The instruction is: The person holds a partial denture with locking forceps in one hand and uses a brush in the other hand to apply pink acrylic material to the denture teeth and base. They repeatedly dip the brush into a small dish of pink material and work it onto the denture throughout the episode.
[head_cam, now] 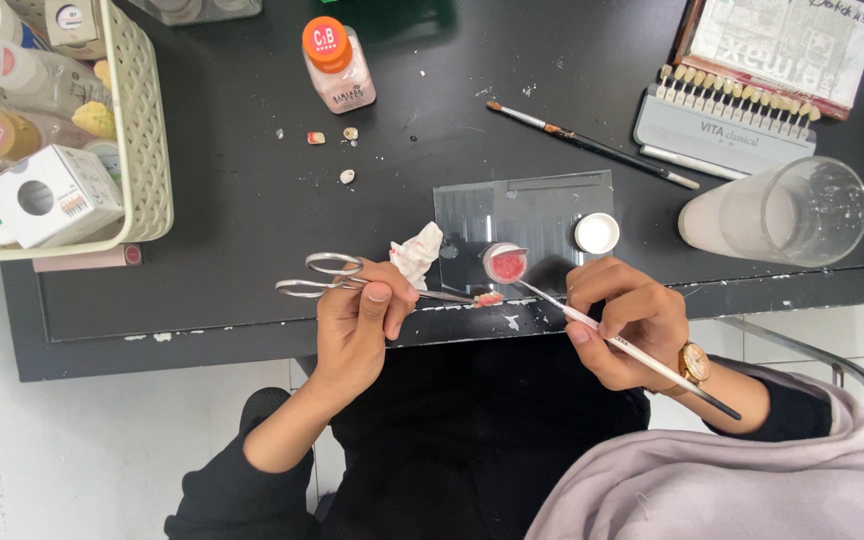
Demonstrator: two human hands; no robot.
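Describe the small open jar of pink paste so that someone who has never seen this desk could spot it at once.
Start at the black desk and find the clear glass slab near its front edge, just above the person's hands. The small open jar sits on the slab's lower left part, with the brush in the right hand pointing toward it. It shows pink paste, whereas the round cap beside it is plain white.

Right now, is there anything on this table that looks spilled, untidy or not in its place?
Yes. Three small tooth-like pieces lie loose on the black table, apart from the shade guide. White specks and smears dot the table's front edge. A spare brush lies askew, and a crumpled tissue sits beside the glass slab.
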